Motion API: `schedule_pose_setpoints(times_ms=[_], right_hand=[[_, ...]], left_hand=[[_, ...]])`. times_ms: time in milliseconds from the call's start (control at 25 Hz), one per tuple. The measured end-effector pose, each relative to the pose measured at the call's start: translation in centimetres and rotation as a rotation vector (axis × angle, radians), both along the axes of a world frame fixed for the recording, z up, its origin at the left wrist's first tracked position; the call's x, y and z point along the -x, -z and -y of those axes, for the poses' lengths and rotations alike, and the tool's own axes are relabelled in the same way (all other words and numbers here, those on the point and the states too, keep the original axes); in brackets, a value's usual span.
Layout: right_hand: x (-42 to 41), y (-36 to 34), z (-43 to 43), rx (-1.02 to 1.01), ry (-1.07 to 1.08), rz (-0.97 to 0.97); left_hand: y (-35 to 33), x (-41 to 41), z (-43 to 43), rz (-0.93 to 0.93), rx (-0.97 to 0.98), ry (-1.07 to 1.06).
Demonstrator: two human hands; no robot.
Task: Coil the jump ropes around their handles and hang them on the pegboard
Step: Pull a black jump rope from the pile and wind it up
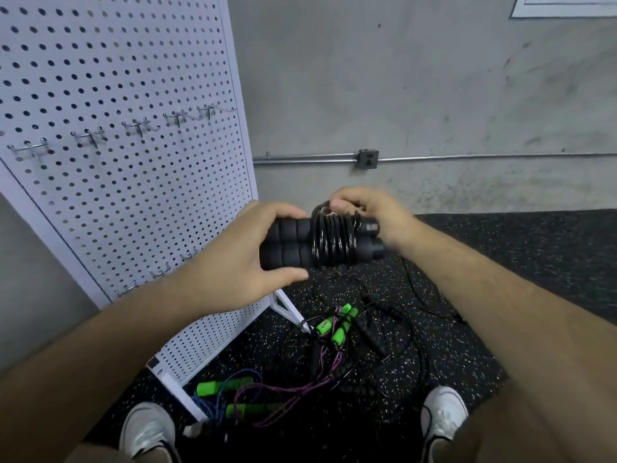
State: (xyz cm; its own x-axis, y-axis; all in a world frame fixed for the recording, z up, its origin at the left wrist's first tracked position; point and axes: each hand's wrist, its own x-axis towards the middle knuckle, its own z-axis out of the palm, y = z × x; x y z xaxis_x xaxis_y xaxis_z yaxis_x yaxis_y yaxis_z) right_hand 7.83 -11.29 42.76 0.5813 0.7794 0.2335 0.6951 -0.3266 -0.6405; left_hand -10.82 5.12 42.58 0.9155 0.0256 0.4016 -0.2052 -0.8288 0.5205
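Note:
Two black foam jump rope handles (290,245) lie side by side at chest height, with black rope (334,242) wound around them in several turns. My left hand (240,259) grips the handles' left end. My right hand (367,212) pinches the rope at the top of the coil, near the handles' right end. The white pegboard (127,162) stands to the left, with a row of bare metal hooks (140,127) across it and more hooks (160,272) lower down.
On the speckled black floor mat (450,345) lie tangled ropes: green handles (337,325), more green handles (227,392) with purple and blue cords, and a black rope (370,332). My white shoes (147,432) flank the pile. A grey wall with conduit and outlet (368,158) stands behind.

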Motion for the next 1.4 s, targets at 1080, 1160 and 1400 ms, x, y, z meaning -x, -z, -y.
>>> schedule_pose_setpoints(times_ms=[1080, 1160, 1400], right_hand=[[9.0, -0.2, -0.4, 0.252, -0.081, 0.099], [8.7, -1.3, 0.3, 0.292, -0.077, 0.235], [7.2, -3.4, 1.4, 0.292, -0.075, 0.693]], left_hand=[[2.0, -2.6, -6.1, -0.141, -0.311, -0.167], [2.1, -2.7, -6.4, -0.146, -0.341, -0.164], [2.7, -2.6, -4.7, -0.206, -0.32, -0.076]])
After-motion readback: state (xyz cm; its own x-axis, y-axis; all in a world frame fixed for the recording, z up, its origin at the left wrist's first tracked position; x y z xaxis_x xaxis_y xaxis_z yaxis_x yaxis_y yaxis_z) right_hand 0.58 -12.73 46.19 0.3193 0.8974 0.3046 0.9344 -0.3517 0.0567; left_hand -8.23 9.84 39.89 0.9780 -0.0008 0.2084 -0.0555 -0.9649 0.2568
